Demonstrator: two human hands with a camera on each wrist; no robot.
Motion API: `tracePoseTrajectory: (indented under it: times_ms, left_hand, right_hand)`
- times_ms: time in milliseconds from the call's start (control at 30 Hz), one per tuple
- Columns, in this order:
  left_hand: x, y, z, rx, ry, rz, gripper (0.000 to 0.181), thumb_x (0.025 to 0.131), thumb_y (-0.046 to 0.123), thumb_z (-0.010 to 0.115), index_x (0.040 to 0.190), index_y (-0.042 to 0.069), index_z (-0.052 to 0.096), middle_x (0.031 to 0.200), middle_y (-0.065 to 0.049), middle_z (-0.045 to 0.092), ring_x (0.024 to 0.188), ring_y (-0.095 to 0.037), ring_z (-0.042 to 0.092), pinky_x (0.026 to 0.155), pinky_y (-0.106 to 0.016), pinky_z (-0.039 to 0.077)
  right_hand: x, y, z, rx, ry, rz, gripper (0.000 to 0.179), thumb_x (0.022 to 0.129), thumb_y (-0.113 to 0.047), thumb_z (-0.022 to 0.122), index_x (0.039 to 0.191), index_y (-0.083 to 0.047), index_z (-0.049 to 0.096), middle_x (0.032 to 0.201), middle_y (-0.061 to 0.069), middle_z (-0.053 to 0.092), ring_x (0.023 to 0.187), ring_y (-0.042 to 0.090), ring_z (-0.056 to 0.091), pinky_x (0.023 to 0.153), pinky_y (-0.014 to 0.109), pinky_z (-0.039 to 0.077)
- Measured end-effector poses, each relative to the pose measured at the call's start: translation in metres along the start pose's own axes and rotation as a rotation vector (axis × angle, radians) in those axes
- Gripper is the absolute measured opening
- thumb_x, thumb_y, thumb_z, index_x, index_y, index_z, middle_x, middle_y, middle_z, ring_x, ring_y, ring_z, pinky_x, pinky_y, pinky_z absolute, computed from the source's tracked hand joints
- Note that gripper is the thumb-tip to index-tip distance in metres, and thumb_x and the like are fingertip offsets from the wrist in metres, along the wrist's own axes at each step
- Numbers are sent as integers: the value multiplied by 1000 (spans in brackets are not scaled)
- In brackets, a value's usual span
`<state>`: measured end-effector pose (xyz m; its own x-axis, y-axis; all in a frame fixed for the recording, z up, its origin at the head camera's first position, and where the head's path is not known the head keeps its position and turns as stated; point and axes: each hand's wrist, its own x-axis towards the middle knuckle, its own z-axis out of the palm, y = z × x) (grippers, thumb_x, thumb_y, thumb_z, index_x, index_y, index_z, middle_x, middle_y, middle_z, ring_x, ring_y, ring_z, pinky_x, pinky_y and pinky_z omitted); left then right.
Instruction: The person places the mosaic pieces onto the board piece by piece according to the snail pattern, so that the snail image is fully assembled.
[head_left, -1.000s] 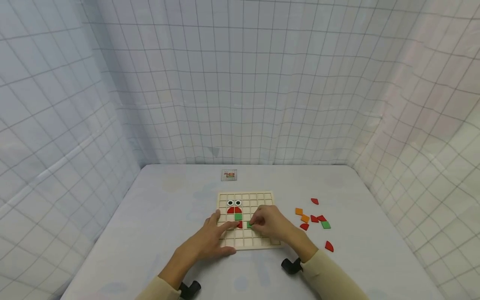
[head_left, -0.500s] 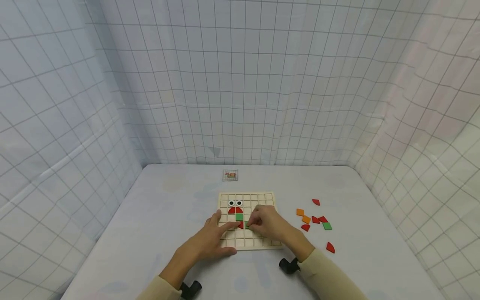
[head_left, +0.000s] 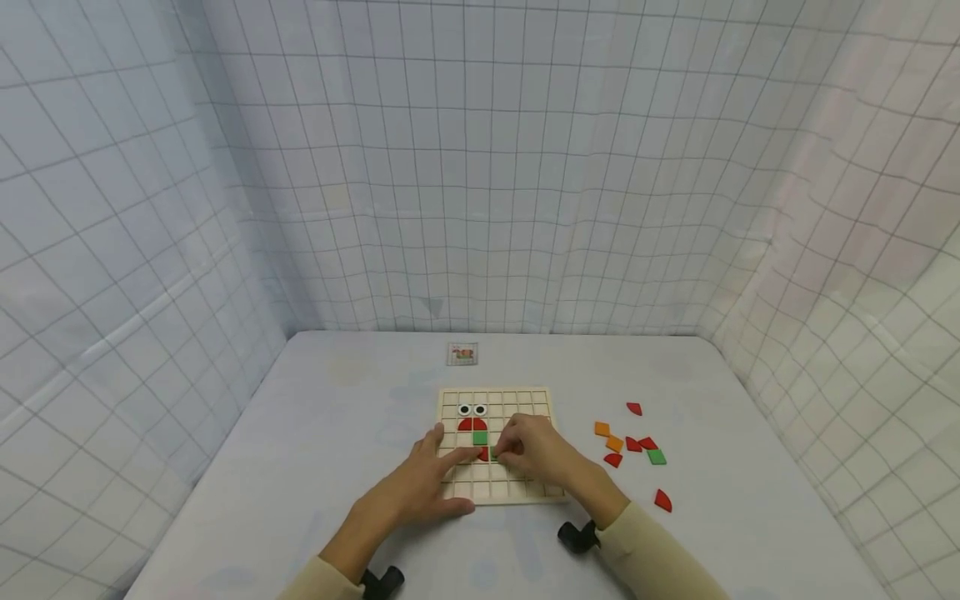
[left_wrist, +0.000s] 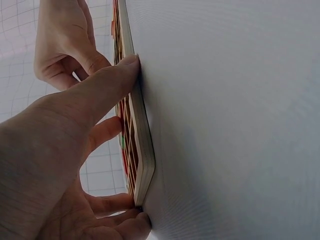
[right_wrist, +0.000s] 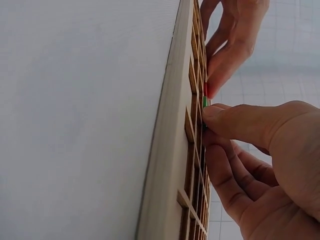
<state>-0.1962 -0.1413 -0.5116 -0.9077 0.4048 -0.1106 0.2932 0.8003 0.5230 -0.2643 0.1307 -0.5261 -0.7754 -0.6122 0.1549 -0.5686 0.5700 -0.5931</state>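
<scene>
A wooden grid board (head_left: 525, 492) lies on the table, with two eye tiles (head_left: 472, 410), red quarter-circle tiles (head_left: 466, 425) and a green square tile (head_left: 480, 438) in its cells. My left hand (head_left: 420, 483) is spread over the board's left side. Its index fingertip touches another red tile (head_left: 483, 454), and its thumb rests at the near edge, as the left wrist view shows. Between thumb and fingers my right hand (head_left: 542, 450) pinches a second green square tile (right_wrist: 204, 101) at the cell right beside that red one. My fingers mostly cover this green tile.
Right of the board lie loose tiles: orange squares (head_left: 602, 428), several red quarter-circles (head_left: 663, 500) and a green square (head_left: 657, 457). Behind the board is a small picture card (head_left: 462, 354). Grid-patterned white curtains (head_left: 487, 208) stand around the table.
The right hand has shifted slightly left with the green tile, now closer against the red tile. The left hand stays in place on the board.
</scene>
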Motion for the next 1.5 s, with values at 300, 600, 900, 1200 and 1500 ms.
tracePoseTrajectory:
  times_ms: [300, 600, 900, 1200, 1500]
  left_hand:
    - [0, -1, 3, 20, 12, -19, 79, 97, 54, 95, 167, 36, 63, 188, -36, 24, 170, -61, 39, 117, -79, 56]
    - [0, 2, 3, 19, 14, -19, 80, 96, 52, 97, 167, 35, 64, 188, -38, 23, 170, -62, 37, 121, -79, 52]
    - [-1, 3, 2, 24, 10, -15, 81, 98, 52, 95, 170, 35, 61, 189, -37, 21, 172, -62, 35, 124, -79, 51]
    - [-1, 1, 4, 43, 9, -10, 82, 98, 53, 94, 170, 36, 60, 190, -36, 21, 172, -60, 36, 123, -77, 52]
    - [-3, 0, 3, 40, 4, 13, 85, 99, 54, 92, 173, 33, 55, 189, -38, 21, 169, -62, 38, 121, -77, 53]
  right_hand:
    - [-8, 1, -3, -7, 20, -18, 8, 104, -5, 87, 107, -11, 91, 111, 0, 80, 96, 7, 68, 83, 22, 60]
    - [-30, 13, -16, -51, 67, 50, 9, 104, -10, 88, 110, -16, 91, 113, -4, 79, 101, 10, 71, 88, 25, 63]
    - [-57, 35, -40, -59, 134, 85, 11, 102, -7, 90, 108, -16, 90, 110, -7, 78, 99, 9, 72, 89, 28, 65]
    - [-84, 55, -69, -138, 233, 89, 19, 97, -1, 92, 110, -14, 90, 110, -4, 81, 96, 15, 77, 87, 32, 67]
    - [-113, 78, -95, -154, 278, 83, 19, 95, -5, 96, 112, -11, 89, 110, 2, 84, 90, 10, 77, 80, 29, 68]
